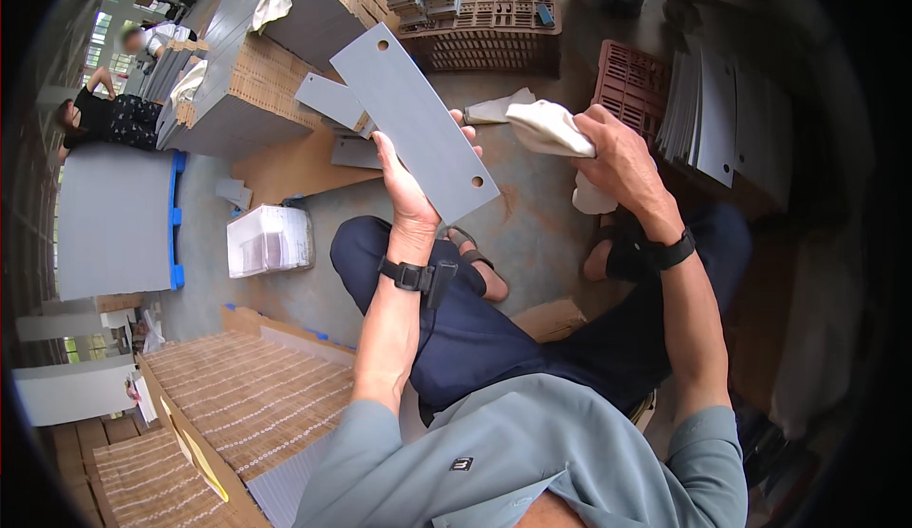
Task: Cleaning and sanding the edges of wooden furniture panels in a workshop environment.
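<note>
My left hand [408, 191] is closed round a long flat grey panel [418, 115], thumb at one edge and fingertips showing past the other. The panel is tilted and has a round hole near each end. In my right hand [622, 162] a bunched white cloth [546, 129] is gripped, a little to the right of the panel and apart from it. More white cloth hangs below that hand. Behind the held panel lies a smaller grey panel [332, 101] with a small hole.
Tall stacks of grey panels [275, 77] stand at the far left. Beyond are a brown plastic crate [484, 53] and a reddish crate [632, 82], with upright panels [708, 110] at right. A white box [271, 241] sits left, near cardboard boxes [252, 376]. Two people are at far left.
</note>
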`<state>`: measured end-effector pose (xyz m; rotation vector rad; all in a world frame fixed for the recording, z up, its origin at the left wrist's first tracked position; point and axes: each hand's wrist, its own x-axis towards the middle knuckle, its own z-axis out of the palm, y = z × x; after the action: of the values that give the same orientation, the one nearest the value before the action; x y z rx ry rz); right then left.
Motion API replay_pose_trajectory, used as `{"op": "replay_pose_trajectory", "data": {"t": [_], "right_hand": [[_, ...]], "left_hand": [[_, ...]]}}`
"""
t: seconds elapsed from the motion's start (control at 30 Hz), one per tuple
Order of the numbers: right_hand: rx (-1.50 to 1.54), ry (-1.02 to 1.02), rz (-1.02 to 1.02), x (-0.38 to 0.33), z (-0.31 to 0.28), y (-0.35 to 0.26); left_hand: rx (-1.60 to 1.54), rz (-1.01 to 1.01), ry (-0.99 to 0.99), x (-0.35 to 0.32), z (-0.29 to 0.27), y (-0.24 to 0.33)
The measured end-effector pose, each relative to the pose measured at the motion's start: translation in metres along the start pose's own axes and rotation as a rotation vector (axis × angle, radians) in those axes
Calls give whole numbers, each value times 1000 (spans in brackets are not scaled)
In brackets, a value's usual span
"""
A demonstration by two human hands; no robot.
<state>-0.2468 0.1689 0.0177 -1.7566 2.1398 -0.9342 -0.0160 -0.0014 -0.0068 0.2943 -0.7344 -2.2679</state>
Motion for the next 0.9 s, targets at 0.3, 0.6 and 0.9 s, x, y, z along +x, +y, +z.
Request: {"op": "replay_pose_trajectory", "data": {"t": [0.3, 0.6, 0.9], "right_hand": [[202, 159, -3, 15, 7, -20], [250, 168, -65, 18, 16, -28], [322, 216, -192, 18, 18, -32]], "left_hand": [[154, -19, 62, 1, -5, -10], [255, -34, 55, 0, 6, -17], [199, -70, 182, 4, -5, -31]]}}
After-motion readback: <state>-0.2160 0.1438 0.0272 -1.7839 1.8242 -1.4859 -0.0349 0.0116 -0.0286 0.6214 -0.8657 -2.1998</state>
